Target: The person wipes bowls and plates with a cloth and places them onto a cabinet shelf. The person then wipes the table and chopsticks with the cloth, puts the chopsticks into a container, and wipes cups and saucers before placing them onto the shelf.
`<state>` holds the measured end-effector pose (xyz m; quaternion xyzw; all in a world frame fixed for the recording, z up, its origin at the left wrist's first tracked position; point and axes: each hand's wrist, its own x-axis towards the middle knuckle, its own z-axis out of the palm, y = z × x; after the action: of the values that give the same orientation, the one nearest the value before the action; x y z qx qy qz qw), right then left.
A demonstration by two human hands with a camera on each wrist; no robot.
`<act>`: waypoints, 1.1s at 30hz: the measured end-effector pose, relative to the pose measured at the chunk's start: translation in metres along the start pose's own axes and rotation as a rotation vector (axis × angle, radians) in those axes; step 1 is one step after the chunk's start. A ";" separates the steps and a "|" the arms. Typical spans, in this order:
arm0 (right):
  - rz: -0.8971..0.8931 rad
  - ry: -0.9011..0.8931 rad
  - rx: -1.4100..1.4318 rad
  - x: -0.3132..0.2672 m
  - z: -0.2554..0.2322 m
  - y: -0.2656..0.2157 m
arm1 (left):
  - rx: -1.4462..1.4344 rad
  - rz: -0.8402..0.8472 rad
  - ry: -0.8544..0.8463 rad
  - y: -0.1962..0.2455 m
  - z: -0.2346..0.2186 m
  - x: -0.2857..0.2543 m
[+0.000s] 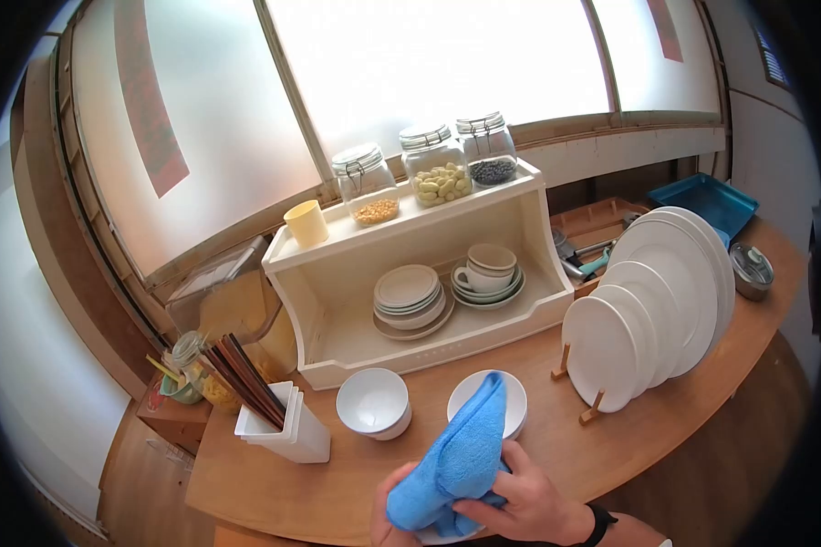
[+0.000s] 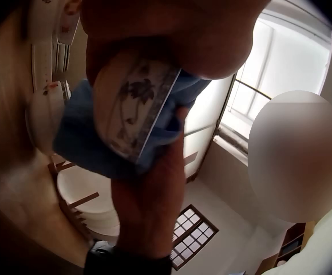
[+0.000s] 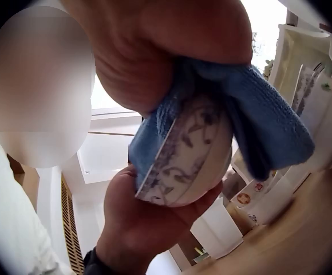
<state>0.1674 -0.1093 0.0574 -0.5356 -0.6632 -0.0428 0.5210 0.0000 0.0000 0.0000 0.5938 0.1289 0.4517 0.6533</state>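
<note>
A white bowl with a blue flower pattern (image 3: pixel 192 154) is tilted between both hands; in the head view the blue cloth (image 1: pixel 461 456) covers most of it. My left hand (image 3: pixel 149 220) grips the bowl from below and outside, and in the head view only part of it (image 1: pixel 392 501) shows. The right hand (image 1: pixel 529 497) pinches the cloth and presses it round the bowl's rim. In the left wrist view the patterned side of the bowl (image 2: pixel 129 106) faces the camera, with cloth behind it.
Stacked white bowls (image 1: pixel 374 406) and another bowl (image 1: pixel 515 392) stand on the table (image 1: pixel 356 492). Left is a white chopstick holder (image 1: pixel 301 433); right, plates in a wooden rack (image 1: pixel 602 351). Behind stands a cream shelf (image 1: pixel 438 356) with dishes, jars and a yellow cup (image 1: pixel 306 223).
</note>
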 end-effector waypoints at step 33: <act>0.050 0.221 0.276 -0.023 0.019 0.012 | 0.460 0.809 -0.133 0.036 0.022 -0.026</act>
<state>0.1614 -0.1076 0.0259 -0.4673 -0.5880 0.0032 0.6602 -0.0146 -0.0375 0.0281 0.7532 -0.0585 0.5908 0.2831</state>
